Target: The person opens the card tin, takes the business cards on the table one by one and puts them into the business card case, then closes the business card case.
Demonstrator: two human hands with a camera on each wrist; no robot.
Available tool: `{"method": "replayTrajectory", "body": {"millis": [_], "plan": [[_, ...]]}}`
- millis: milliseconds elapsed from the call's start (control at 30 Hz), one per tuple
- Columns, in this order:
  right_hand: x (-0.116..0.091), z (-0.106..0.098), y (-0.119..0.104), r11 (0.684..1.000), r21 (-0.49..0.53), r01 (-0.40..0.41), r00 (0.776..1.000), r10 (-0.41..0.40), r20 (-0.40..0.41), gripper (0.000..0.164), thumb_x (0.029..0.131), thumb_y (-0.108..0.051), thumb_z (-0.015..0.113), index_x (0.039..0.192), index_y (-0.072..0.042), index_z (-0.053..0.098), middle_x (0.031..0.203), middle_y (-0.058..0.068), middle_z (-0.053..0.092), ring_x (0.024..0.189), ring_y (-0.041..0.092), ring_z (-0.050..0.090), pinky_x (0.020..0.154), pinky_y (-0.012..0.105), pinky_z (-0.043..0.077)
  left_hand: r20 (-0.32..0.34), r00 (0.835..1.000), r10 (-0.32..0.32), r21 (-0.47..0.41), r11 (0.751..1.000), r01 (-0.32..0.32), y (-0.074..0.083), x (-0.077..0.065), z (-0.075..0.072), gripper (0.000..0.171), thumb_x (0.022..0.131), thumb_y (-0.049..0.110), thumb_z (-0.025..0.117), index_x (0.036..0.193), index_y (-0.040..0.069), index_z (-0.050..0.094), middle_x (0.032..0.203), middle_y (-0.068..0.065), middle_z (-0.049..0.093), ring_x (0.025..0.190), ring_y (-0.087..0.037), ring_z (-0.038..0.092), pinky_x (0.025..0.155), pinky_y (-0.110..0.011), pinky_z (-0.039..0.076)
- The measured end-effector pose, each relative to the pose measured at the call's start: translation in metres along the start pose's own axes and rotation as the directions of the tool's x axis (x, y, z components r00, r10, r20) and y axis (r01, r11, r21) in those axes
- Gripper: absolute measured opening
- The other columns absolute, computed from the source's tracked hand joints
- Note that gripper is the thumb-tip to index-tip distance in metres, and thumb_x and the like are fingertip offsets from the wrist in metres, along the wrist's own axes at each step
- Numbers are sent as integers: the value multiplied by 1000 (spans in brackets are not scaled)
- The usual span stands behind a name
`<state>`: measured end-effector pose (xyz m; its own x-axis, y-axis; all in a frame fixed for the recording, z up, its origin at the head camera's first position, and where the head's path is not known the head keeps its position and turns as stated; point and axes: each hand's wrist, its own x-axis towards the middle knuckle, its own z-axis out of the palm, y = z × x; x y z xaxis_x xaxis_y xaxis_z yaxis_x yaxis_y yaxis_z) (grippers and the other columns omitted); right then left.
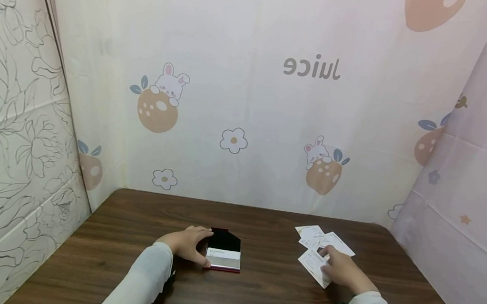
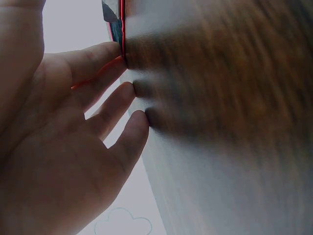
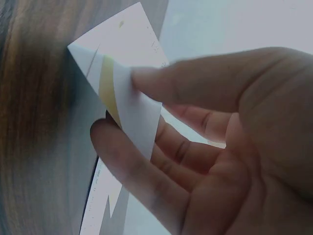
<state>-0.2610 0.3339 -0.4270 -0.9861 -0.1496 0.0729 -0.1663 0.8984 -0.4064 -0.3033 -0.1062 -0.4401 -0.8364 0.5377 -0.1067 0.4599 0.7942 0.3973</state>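
I find the outstretched left hand (image 1: pixel 186 243) touching, presumably steadying, the case (image 1: pixel 224 241); right of it, the right hand (image 1: pixel 341 270) pinches a card (image 3: pixel 110 58).

So the bench (image 1: pixel 267 290) is dark brown wood grain with rounded far corners, and a pale printed curtain (image 1: pixel 247 100) hangs right behind it. Two bunnies, one upper left (image 1: pixel 170 86) and one lower right (image 1: pixel 316 153), each hugging an orange-ish fruit, plus outlined white daisies (image 1: pixel 234 140) and "Juice" (image 1: pixel 312 67) printed backwards lol. Left side's a white sheet (image 1: pixel 13 129) covered in grey line-art flowers; right panel's (image 1: pixel 459 188) pale, with a little orange star (image 1: pixel 465 219).
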Motion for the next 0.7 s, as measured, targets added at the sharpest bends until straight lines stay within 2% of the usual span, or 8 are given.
{"method": "replayTrajectory", "body": {"millis": [167,367,533,700], "plan": [[-1,-4,-2,996,60,64,997,-62,-44,21,85,5,59,104,-3,61,78,6,59,69,19,53,59,34,44,4,1000,-6,1,1000,6,1,0,0,93,76,51,82,150,9,45,152,-11,42,140,-34,35,104,-57,40],[-3,-8,-5,981,90,171,982,-162,-100,19,87,5,64,101,-7,66,82,2,64,71,14,57,60,30,47,2,1000,-9,-2,1000,9,1,0,0,93,76,51,82,150,10,45,152,-11,42,140,-34,36,104,-57,39],[-3,-10,-6,978,109,179,978,-165,-126,19,88,3,67,102,-10,65,85,4,69,75,17,62,60,32,48,1,1000,-5,-5,1000,5,1,1,0,93,76,51,82,150,9,45,152,-11,42,140,-35,35,105,-57,38],[-2,-9,-8,982,83,168,976,-154,-154,21,89,-1,68,105,-14,66,90,7,71,82,22,64,64,37,48,2,1000,-5,-6,1000,5,2,-1,-1,94,76,51,82,151,8,44,153,-12,41,141,-35,34,105,-57,39]]}}
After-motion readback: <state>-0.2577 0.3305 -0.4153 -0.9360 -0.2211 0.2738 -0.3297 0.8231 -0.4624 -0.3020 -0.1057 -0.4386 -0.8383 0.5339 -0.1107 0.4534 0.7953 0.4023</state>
